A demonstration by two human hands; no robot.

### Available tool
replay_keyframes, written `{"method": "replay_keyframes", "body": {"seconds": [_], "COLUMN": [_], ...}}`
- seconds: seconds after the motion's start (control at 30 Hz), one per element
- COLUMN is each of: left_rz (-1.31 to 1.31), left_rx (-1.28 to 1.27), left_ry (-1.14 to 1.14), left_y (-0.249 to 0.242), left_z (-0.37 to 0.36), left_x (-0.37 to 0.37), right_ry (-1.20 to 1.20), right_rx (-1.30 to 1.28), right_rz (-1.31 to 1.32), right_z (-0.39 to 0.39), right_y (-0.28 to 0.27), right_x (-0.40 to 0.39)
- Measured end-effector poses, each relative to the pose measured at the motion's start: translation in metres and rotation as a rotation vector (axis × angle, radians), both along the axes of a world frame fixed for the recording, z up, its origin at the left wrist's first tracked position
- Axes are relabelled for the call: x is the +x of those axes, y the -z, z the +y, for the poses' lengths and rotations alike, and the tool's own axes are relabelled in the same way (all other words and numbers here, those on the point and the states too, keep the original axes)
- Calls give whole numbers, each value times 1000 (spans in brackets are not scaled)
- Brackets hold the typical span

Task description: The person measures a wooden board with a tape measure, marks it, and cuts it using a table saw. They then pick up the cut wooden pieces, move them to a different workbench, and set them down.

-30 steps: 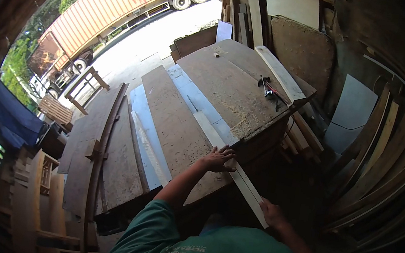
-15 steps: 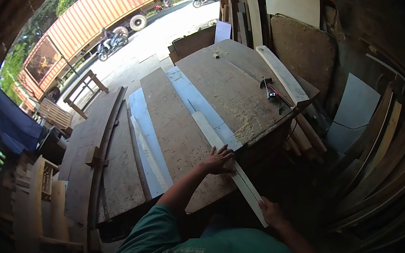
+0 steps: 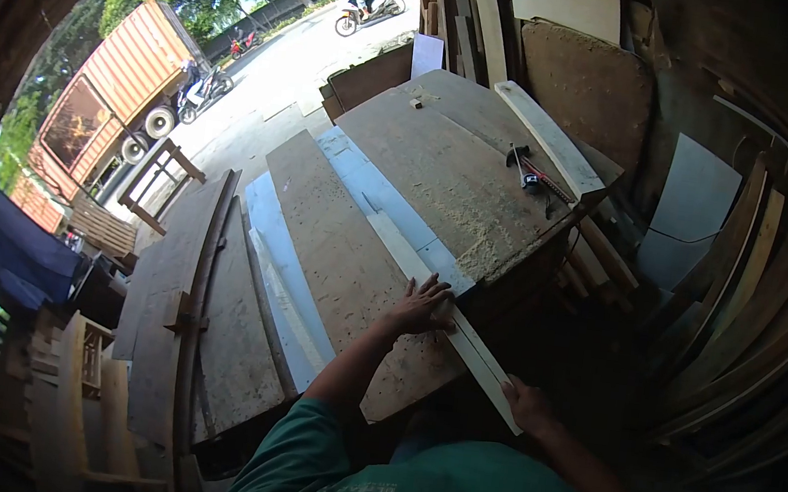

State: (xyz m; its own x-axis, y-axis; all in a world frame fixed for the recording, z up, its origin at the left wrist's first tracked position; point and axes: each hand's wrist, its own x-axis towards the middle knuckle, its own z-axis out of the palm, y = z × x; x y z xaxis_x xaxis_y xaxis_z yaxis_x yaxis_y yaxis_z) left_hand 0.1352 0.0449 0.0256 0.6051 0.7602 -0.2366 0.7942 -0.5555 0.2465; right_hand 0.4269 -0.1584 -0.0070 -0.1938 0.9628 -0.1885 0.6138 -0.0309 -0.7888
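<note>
A long pale wooden strip (image 3: 483,361) lies slantwise over the workbench, its near end sticking out past the bench edge. A dark line runs lengthwise along its near part. My left hand (image 3: 421,306) rests on the strip at the bench edge, fingers spread over it and the thumb side hidden in part. Closer to my body, my right hand (image 3: 533,408) grips the overhanging end from its right side. Beneath the strip's far part is a light blue panel (image 3: 350,165), next to a brown board (image 3: 318,228).
A hammer (image 3: 521,158) and a tape measure (image 3: 531,181) lie at the bench's right, near a pale plank (image 3: 552,143). Sawdust (image 3: 480,256) covers part of the worktop (image 3: 398,125). Leaning wood pieces (image 3: 749,286) line the right wall. Outside, a truck (image 3: 118,69) and motorbikes pass.
My hands and the strip have stayed nearly in place. Out on the road, the truck has moved left and the motorbikes have shifted too. The view has turned slightly.
</note>
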Motion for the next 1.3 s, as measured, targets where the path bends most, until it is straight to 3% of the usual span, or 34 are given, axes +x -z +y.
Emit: {"method": "replay_keyframes", "body": {"seconds": [0.87, 1.13, 1.3], "left_rz": [-48, 97, 112], "left_rx": [17, 7, 4], "left_ry": [-59, -495, -532], "left_y": [-1, 1, 0], "left_z": [17, -37, -47], "left_x": [-17, 19, 28], "right_ry": [23, -1, -2], "right_rx": [-29, 25, 19], "right_rz": [22, -2, 4], "right_z": [26, 40, 47], "right_y": [-10, -11, -13], "right_x": [-23, -35, -43]}}
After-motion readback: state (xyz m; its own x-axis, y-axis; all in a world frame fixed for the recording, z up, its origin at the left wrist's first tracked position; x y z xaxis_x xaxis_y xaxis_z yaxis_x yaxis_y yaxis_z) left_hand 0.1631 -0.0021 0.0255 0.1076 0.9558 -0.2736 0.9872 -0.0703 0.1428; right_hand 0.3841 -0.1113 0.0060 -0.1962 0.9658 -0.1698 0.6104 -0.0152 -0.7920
